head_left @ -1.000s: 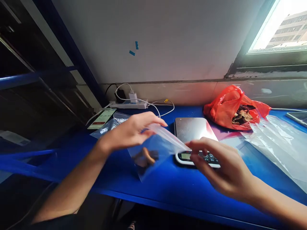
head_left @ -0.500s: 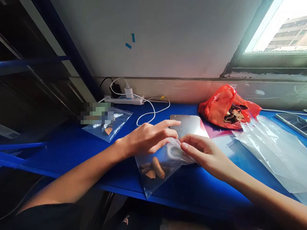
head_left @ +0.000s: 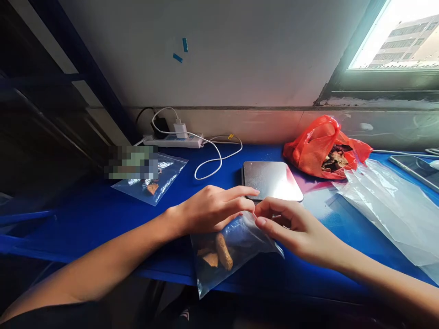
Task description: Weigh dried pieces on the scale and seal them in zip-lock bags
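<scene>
A clear plastic bag (head_left: pixel 240 256) with brown dried pieces (head_left: pixel 223 252) inside hangs slanted over the front of the blue table. My left hand (head_left: pixel 219 208) grips its upper edge, index finger stretched out, the other fingers curled. My right hand (head_left: pixel 288 226) pinches the same edge between thumb and fingers, close beside the left fingertips. The hands partly hide the bag's mouth. Just behind them lies a flat, silver-topped scale (head_left: pixel 269 178), its front edge partly covered by the fingers.
At right rear sits a red plastic bag (head_left: pixel 308 151) of dark dried slices, with several flat clear bags (head_left: pixel 387 205) before it and a phone (head_left: pixel 416 170) beyond. A filled clear bag (head_left: pixel 164 180) lies at left, near a power strip (head_left: pixel 185 140) and white cable (head_left: pixel 219 157).
Both hands have shifted slightly down toward the front edge, and the bag hangs lower with its right corner now showing. More of the silver top is uncovered. The view has moved a little.
</scene>
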### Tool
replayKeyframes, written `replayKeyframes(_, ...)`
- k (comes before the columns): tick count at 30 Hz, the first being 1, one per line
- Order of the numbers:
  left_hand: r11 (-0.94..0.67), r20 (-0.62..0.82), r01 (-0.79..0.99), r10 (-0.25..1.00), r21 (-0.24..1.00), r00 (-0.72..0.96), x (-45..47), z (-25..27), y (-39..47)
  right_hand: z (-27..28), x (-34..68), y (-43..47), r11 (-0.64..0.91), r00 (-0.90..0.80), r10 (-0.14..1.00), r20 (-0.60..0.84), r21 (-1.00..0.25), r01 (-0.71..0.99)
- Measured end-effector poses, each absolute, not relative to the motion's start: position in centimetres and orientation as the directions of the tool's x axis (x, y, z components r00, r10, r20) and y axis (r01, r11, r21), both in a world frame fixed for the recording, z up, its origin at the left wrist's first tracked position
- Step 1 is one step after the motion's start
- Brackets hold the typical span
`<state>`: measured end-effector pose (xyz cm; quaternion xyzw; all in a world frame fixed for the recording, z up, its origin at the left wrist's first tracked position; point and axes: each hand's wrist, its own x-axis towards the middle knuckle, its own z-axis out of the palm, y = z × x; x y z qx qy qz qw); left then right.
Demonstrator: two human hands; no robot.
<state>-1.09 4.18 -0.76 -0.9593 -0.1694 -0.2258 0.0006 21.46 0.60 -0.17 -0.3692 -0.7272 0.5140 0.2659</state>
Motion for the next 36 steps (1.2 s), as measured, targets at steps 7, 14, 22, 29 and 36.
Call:
replayKeyframes(7, -0.96, 0.472, 0.272, 0.269, 0.064, 0.839, -0.9, -0.9, 3.8, -0.1, 21.4, 0.3, 0.111, -0.597, 0.802, -0.033, -0.973, 0.203)
replayKeyframes(14, -0.968, 0.536, 0.25, 0.206, -0.009, 0.819, -0.5, -0.7, 3.6, -0.1, 21.1, 0.3, -0.084, -0.638, 0.765, -0.084, -0.996, 0.029)
replayKeyframes(22, -0.978, 0.543, 0.201, 0.196, 0.052, 0.817, -0.3, -0.2, 3.3, -0.6, 21.0, 0.2, 0.001, -0.621, 0.781, -0.067, -0.994, 0.11)
replayKeyframes(29, -0.946, 0.553, 0.212, 0.316, 0.246, 0.771, 0.2, -0.3, 2.4, -0.9, 20.4, -1.0, 0.327, -0.537, 0.829, 0.158, -0.915, 0.237)
replayKeyframes(36, -0.956, 0.614, 0.284, 0.186, -0.065, 0.767, 0.6, -0.2, 1.2, -0.7, 20.2, -0.9, 0.334, -0.533, 0.838, 0.112, -0.879, 0.341)
